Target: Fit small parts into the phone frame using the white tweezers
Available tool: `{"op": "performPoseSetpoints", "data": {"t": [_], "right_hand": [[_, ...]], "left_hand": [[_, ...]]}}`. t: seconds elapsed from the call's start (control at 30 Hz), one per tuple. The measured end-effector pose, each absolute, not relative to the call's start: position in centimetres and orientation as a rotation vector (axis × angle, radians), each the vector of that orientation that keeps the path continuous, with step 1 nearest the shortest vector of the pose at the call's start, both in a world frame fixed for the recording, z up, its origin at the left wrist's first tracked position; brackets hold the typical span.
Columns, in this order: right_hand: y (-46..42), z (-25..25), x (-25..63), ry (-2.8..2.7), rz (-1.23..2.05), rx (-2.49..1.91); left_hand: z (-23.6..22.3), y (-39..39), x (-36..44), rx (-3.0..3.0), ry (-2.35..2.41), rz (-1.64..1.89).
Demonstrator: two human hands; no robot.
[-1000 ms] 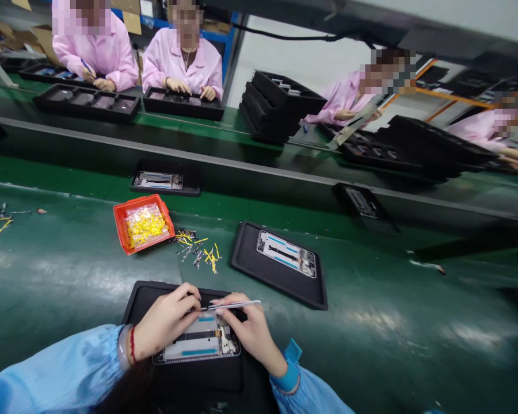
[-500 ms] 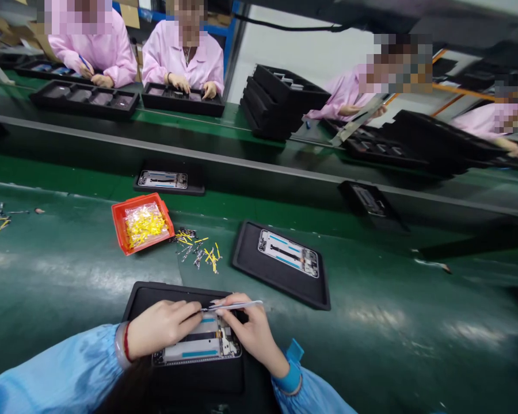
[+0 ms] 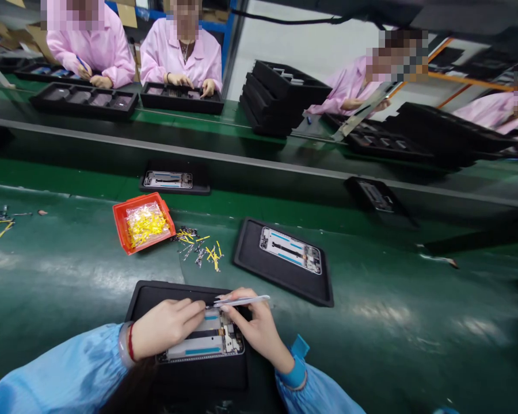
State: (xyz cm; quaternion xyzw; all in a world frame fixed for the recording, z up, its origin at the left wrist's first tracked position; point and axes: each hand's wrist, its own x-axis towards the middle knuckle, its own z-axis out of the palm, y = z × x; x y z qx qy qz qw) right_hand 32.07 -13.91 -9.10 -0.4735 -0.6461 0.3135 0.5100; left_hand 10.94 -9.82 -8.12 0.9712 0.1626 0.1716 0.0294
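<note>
A phone frame [image 3: 201,344] lies in a black tray [image 3: 155,295] right in front of me on the green bench. My left hand [image 3: 166,326] rests on the frame's upper left part with its fingertips pinched together near the top edge. My right hand [image 3: 252,326] is closed around metal tweezers [image 3: 242,301], whose tips point left toward the left fingertips. What the left fingers pinch is too small to make out.
An orange tray [image 3: 121,227] holds a bag of yellow parts, with loose yellow parts [image 3: 198,248] beside it. A second black tray [image 3: 259,270] with a phone frame lies to the right. Two more trays [image 3: 175,181] sit on the belt. People in pink coats work opposite.
Both hands stay on the phone frame. The left fingertips have slid right, closer to the tweezers' tips. My view has shifted slightly; trays on the belt have drifted to the right.
</note>
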Motion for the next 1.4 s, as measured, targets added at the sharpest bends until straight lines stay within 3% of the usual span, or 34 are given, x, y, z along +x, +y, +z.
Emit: {"op": "performPoseSetpoints", "data": {"t": [0.53, 0.83, 1.07, 1.4], "right_hand": [[-13.9, -9.2, 32.2, -1.620, 0.831, -1.123], [-14.2, -9.2, 32.0, -1.644, 0.847, -1.137], [-14.6, -9.0, 32.3, -1.310, 0.737, -1.110], [-14.8, -9.0, 32.1, -1.617, 0.739, -1.139]], "left_hand": [[-8.8, -9.8, 11.1, 2.893, 0.570, 0.565], [-8.4, -10.0, 11.0, 2.957, 0.572, 0.411], [-8.2, -10.0, 11.1, 2.950, 0.612, 0.374], [-7.8, -9.9, 11.2, 2.902, 0.629, 0.441]]}}
